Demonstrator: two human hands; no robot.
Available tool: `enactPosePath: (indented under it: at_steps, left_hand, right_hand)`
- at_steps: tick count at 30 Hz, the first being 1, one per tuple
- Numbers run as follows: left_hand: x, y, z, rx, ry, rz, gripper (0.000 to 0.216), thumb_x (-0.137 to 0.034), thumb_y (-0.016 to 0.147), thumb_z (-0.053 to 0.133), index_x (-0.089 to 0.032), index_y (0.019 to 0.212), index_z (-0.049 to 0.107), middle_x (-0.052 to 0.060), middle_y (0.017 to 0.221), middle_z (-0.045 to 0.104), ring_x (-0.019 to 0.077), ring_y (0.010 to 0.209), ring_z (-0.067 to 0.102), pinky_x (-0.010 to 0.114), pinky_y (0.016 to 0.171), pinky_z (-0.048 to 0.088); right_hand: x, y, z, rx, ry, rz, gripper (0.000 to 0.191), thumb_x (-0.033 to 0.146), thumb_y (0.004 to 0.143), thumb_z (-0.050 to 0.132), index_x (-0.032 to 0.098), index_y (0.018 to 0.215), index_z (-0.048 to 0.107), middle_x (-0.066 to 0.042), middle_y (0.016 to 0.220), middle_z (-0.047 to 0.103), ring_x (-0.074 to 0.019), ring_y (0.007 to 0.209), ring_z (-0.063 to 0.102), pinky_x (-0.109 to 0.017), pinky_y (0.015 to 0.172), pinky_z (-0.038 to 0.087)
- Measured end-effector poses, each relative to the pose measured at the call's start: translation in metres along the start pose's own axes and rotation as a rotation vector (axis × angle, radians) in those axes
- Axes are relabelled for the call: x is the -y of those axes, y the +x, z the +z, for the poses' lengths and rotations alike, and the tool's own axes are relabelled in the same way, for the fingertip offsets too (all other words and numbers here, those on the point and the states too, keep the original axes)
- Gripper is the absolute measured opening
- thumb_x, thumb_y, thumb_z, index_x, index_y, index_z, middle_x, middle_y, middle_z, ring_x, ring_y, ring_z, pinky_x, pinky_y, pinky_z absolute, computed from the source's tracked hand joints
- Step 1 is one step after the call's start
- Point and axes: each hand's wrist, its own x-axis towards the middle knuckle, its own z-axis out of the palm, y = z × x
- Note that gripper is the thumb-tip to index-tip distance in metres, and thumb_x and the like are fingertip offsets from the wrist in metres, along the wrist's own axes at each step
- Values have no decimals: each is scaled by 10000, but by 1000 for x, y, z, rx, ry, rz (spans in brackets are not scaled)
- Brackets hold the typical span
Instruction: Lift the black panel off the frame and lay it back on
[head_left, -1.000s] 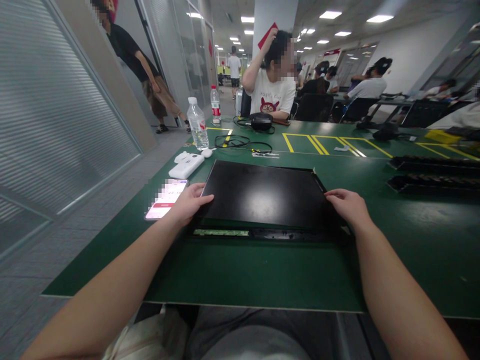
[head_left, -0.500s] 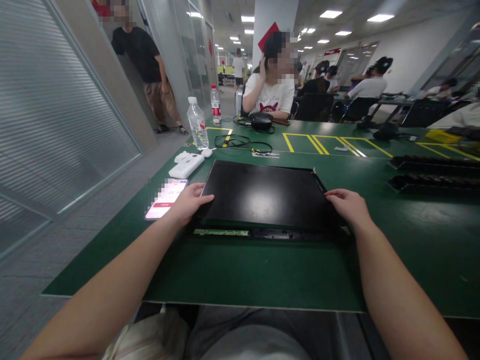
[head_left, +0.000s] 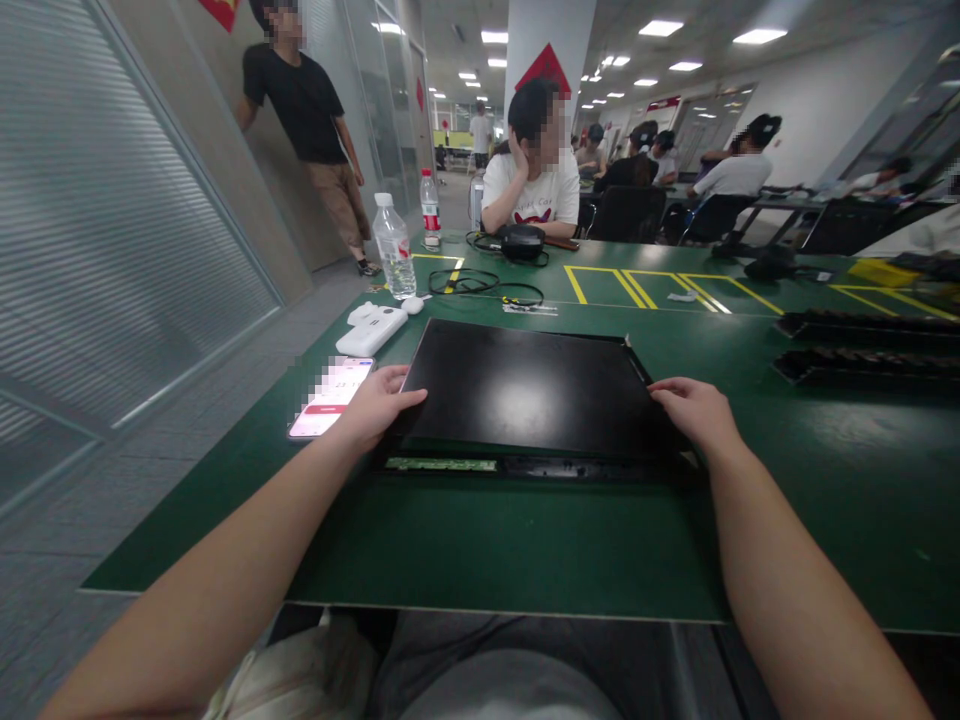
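A flat black panel [head_left: 529,385] lies on the green table [head_left: 487,545] in front of me. Along its near edge runs a narrow strip with a green circuit board [head_left: 441,465]. My left hand [head_left: 375,405] grips the panel's left near corner, thumb on top and fingers curled around the edge. My right hand [head_left: 697,412] holds the right near corner the same way. A lit phone [head_left: 331,397] lies just left of my left hand.
A white device [head_left: 373,329], a water bottle [head_left: 394,247], black cables [head_left: 480,284] and a black headset [head_left: 523,242] sit farther back. Two black trays [head_left: 862,345] lie at the right. A person sits across the table; another stands at the left wall.
My hands and the panel have stayed put. The standing person by the wall has straightened up and the seated person has lowered an arm to rest the head on a hand.
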Motion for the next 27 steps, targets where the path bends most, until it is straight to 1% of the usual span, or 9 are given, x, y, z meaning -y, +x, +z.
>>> enactPosePath:
  at_steps: [4, 9, 13, 18, 21, 24, 27]
  left_hand:
    - [1, 2, -1, -2, 9, -3, 546, -26, 684, 908, -162, 1158, 676, 120, 1031, 862, 326, 1060, 830, 439, 939, 668]
    - [1, 1, -1, 9, 14, 3, 518, -26, 692, 901, -168, 1135, 675, 94, 1015, 866, 304, 1042, 835, 414, 925, 672]
    - [1, 1, 0, 5, 6, -2, 513, -20, 699, 884, -167, 1138, 661, 96, 1017, 864, 290, 1011, 839, 379, 865, 679]
    - [-1, -1, 0, -21, 2, -17, 512, -77, 719, 895, -193, 1158, 659, 72, 942, 850, 281, 870, 837, 375, 759, 684]
    - [-1, 1, -2, -40, 6, 18, 451, -146, 739, 900, -203, 1134, 691, 68, 949, 845, 279, 902, 829, 388, 814, 680]
    - [0, 5, -6, -30, 37, 100, 406, -219, 731, 903, -192, 1100, 736, 86, 1071, 846, 284, 1044, 806, 398, 938, 648]
    - [2, 9, -11, -49, 138, 154, 407, -287, 701, 913, -201, 1073, 773, 94, 1149, 838, 318, 1160, 766, 429, 1024, 609]
  right_hand:
    - [-3, 1, 1, -5, 9, -6, 239, 327, 747, 658, 252, 853, 858, -69, 813, 787, -263, 820, 712, -367, 786, 536]
    - [-5, 4, 2, 0, -3, -15, 250, 338, 747, 651, 253, 862, 856, -73, 844, 795, -272, 852, 715, -381, 809, 533]
    - [-4, 4, 2, 6, -3, -1, 259, 345, 744, 646, 252, 864, 856, -71, 845, 793, -272, 854, 712, -384, 819, 530]
    - [-7, 5, 3, -7, 35, 16, 231, 351, 735, 660, 260, 832, 849, -68, 826, 794, -275, 844, 716, -393, 824, 535]
    - [-13, 8, 6, -11, 68, 18, 213, 363, 723, 671, 267, 812, 840, -63, 815, 797, -281, 838, 720, -406, 829, 541]
    - [-19, 12, 9, 5, 109, 39, 229, 377, 714, 674, 263, 823, 840, -55, 835, 807, -282, 832, 725, -415, 835, 541]
    - [-21, 13, 10, 2, 143, 39, 231, 385, 696, 688, 259, 817, 839, -52, 827, 807, -274, 807, 723, -408, 821, 546]
